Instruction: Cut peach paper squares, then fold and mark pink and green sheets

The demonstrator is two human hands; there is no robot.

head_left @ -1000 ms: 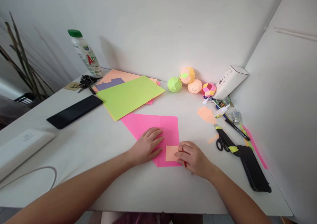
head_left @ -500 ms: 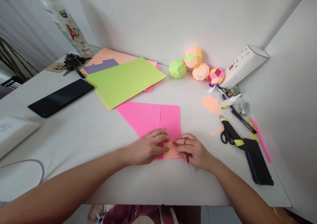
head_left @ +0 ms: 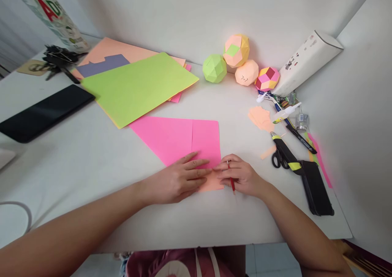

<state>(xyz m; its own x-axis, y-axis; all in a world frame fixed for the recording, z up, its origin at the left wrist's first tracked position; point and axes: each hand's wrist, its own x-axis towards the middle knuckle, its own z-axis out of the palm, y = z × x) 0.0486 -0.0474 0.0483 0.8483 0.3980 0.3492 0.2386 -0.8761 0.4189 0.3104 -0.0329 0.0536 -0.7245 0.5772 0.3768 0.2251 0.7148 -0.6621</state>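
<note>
A pink sheet of paper (head_left: 171, 136) with a vertical crease or cut line lies on the table in front of me. On its lower right corner rests a small peach paper piece (head_left: 212, 182). My left hand (head_left: 180, 179) lies flat across both papers, fingers stretched out and slightly spread. Between the fingers of my right hand (head_left: 243, 177) is a slim red pencil (head_left: 232, 184), its tip pointing down toward me. The fingertips of that hand touch the right edge of the peach piece.
Green paper (head_left: 141, 89) tops a sheet stack at back left, near a black phone (head_left: 45, 112) and keys (head_left: 59, 56). Faceted paper balls (head_left: 214, 68) stand by the wall. At right lie peach scraps (head_left: 261, 118), scissors (head_left: 279, 159), a cutter (head_left: 284, 151) and a black case (head_left: 317, 187).
My left hand has flattened and stretched its fingers over the peach piece, covering more of it. My right hand keeps the pencil. The camera view has shifted.
</note>
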